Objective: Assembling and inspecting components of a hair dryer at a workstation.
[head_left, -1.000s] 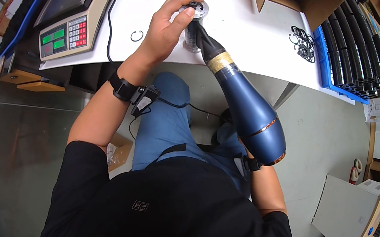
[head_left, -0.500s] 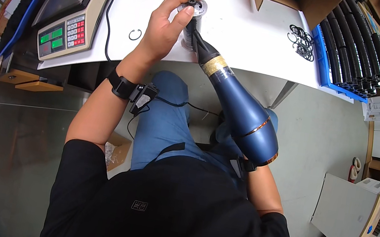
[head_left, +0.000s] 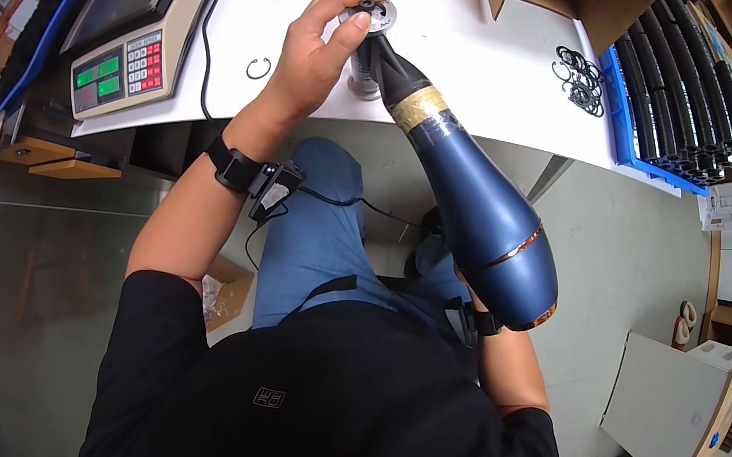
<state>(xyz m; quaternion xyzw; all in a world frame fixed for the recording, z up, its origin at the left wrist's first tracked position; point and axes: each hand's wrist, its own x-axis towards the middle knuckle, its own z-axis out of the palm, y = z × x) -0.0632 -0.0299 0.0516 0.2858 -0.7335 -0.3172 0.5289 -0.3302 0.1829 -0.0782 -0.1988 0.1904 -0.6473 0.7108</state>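
Note:
My left hand (head_left: 314, 43) is closed around the top of an upright metal fixture (head_left: 382, 18), a silver post with a round disc and a dark piece on it. Its index finger lies along the disc's far side and the thumb on the near side. A dark blue hair dryer (head_left: 484, 196), tape wrapped round its neck, slants across with its black flat nozzle (head_left: 401, 76) close against the post. Behind the dryer's body my right hand (head_left: 474, 299) is almost wholly hidden, bearing its weight. A single black snap ring (head_left: 259, 68) lies left of my left wrist.
A beige digital scale (head_left: 139, 42) stands at the left with its cable beside it. On the right lie several black rings (head_left: 583, 81), near a blue tray (head_left: 631, 143) of black tubes and an open cardboard box (head_left: 562, 4). The white table's (head_left: 495, 105) front edge runs below the dryer.
The hair dryer's rear end has swung a little to the right and down, its nozzle staying by the post. My left hand has hardly moved.

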